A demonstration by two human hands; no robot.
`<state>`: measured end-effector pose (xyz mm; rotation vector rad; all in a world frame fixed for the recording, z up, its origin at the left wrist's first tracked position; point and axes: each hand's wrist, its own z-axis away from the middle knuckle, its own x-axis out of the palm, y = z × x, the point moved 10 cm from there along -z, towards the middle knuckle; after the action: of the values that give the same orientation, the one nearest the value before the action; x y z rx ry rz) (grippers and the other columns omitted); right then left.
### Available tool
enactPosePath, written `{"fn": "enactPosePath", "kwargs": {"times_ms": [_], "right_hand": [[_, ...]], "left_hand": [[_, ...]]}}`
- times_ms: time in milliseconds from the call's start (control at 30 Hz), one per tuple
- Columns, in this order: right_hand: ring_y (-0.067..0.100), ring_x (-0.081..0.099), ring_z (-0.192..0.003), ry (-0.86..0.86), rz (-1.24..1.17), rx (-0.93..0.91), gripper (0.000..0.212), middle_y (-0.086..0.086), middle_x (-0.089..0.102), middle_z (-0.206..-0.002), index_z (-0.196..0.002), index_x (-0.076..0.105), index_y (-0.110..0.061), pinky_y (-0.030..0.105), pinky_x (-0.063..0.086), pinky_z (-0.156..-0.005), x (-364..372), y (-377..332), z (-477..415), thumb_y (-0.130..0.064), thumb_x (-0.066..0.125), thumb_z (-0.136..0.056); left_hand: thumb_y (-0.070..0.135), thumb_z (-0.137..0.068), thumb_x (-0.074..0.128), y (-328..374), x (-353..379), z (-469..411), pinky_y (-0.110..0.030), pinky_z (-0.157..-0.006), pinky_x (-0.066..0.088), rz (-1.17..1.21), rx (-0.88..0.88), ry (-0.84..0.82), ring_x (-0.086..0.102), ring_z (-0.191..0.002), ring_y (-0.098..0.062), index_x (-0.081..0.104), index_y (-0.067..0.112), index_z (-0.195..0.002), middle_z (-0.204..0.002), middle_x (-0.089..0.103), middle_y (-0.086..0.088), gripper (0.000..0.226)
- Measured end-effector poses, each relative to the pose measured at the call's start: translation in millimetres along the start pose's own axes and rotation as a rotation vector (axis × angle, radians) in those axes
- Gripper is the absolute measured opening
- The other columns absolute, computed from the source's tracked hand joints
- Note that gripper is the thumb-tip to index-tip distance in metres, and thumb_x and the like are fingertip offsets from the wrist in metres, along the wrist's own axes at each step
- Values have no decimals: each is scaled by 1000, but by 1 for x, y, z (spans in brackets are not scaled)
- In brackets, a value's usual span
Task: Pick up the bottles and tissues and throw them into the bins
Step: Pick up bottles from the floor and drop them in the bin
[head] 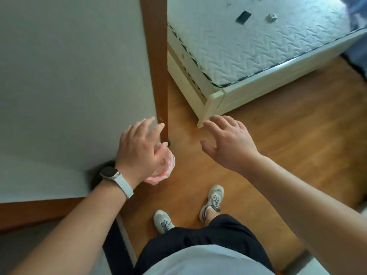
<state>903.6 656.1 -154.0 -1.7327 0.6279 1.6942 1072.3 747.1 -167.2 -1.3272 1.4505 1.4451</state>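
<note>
Open floor (278, 135) strip between table (69, 76) edge and bed (214, 100) corner, frame centre. Left hand (139, 147) and right hand (230, 143) are spread open (pink bag (168, 165) under left, axis lower-left to upper-right).

Desk (69, 76): pale grey-green top, brown wood edge band. Floor (278, 145): orange-brown wood grain. Mattress (248, 42): white, zigzag quilted pattern, dark piping along the edge. Bed frame (228, 100): cream. Crumpled item (168, 167) by the desk's corner: translucent pink and white. Watch (110, 173): dark face, white strap. Shoes (213, 199): white, dark laces.
</note>
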Motion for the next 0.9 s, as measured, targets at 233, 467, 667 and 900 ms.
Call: {"fn": "enactPosePath", "kwargs": {"times_ms": [233, 467, 667, 900], "right_hand": [[27, 43, -130, 98, 37, 49, 57, 3, 51, -138, -134, 50, -22, 43, 36, -105, -53, 58, 31, -57, 40, -90], [26, 49, -124, 254, 10, 51, 49, 2, 57, -131, -128, 55, -21, 41, 36, -104, -98, 153, 51, -53, 47, -92], [28, 50, -124, 307, -24, 66, 51, 5, 58, -131, -126, 58, -20, 44, 39, -104, -122, 247, 72, -54, 46, -91], [28, 49, -125, 310, -16, 143, 51, 6, 57, -132, -128, 58, -19, 46, 40, -104, -139, 347, 107, -53, 46, -91]], "left_hand": [[41, -86, 52, 80, -29, -32, -53, -99, 40, -57, 145, 63, 48, -124, -33, 54, 16, -129, -134, 53, -12, 49], [45, -89, 51, 192, -29, -85, -51, -103, 38, -80, 259, 64, 47, -126, -27, 56, 20, -129, -134, 55, -6, 48], [44, -88, 51, 286, -16, -139, -52, -106, 35, -140, 332, 65, 45, -129, -27, 57, 21, -130, -137, 52, -5, 48], [48, -89, 43, 385, 16, -185, -52, -109, 32, -171, 426, 8, 41, -131, -26, 54, 21, -132, -140, 49, -4, 52]]}}
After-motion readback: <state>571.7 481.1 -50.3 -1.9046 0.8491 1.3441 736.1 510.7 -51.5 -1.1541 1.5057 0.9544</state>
